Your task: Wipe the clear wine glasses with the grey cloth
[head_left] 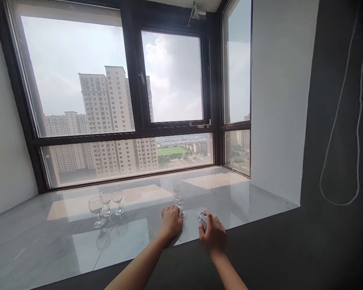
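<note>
My left hand (171,222) is at the right-hand group of clear wine glasses, its fingers closed around the lower part of the nearest wine glass (180,197). The fingers partly hide its stem and foot. Behind it stands another wine glass (177,187), overlapping it in view. My right hand (213,233) is closed on a crumpled whitish-grey cloth (202,218), just above the front of the sill and to the right of the glasses. Further left, three upright stemmed glasses (96,206) stand close together, apart from both hands.
The glossy grey window sill (133,237) has a front edge running up to the right, and reflections on it. Dark-framed windows (172,76) rise behind it. A white wall (280,100) closes the right side, where a beaded cord (358,141) hangs.
</note>
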